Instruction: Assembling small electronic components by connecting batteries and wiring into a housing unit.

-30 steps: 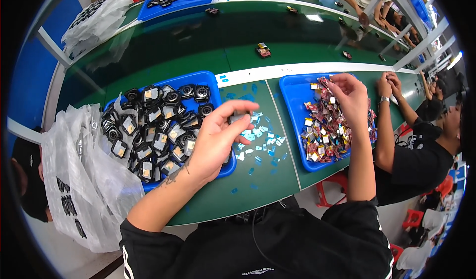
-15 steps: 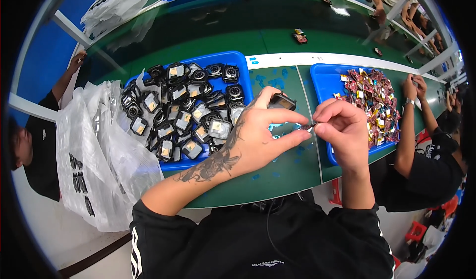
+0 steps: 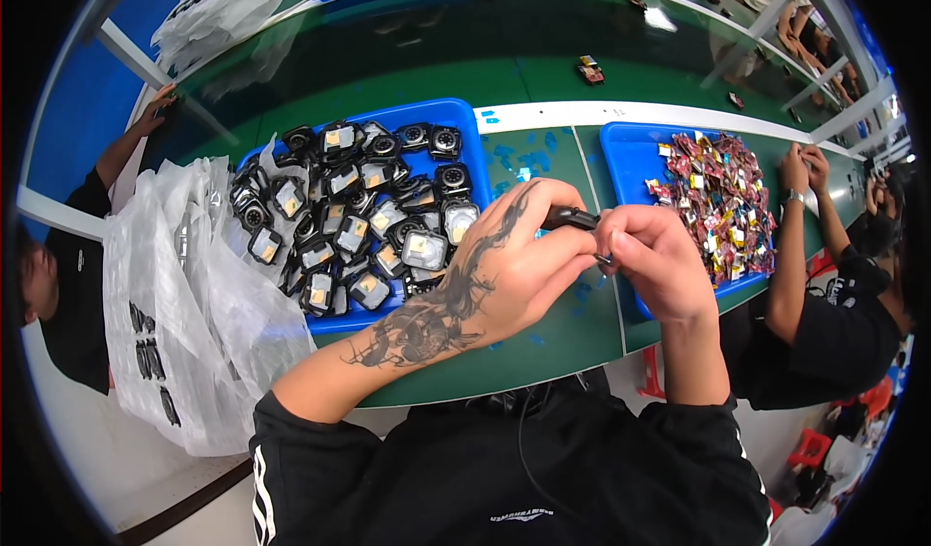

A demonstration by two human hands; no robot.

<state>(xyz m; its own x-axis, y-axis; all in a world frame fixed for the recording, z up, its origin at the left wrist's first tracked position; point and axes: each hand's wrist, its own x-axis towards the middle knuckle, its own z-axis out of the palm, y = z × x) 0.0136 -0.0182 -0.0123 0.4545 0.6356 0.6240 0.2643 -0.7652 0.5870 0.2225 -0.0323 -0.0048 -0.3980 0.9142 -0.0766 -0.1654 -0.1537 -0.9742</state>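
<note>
My left hand [image 3: 519, 265] is closed round a black watch case [image 3: 572, 218], which tilts edge-on between my two hands. Against it, my right hand [image 3: 661, 260] pinches with thumb and forefinger. A tiny dark piece [image 3: 603, 259] shows at those fingertips, too small to name. Left of my left hand, a blue tray [image 3: 464, 110] holds many black watch cases [image 3: 339, 173], several with pale square backs showing. On the right, a second blue tray [image 3: 621, 153] carries a heap of small red and yellow electronic parts [image 3: 718, 207].
Blue scraps of film [image 3: 548, 163] dot the green table [image 3: 485, 367]. Translucent plastic sheets [image 3: 194, 352] hang over the left tray's side. Beyond a white rail [image 3: 553, 114] runs a green belt with a small part [image 3: 590, 69]. Co-workers' hands [image 3: 807, 165] show at right.
The watch case has turned edge-on and come against my right fingers. My right hand has shifted slightly down and left, and its fingers are now more curled.
</note>
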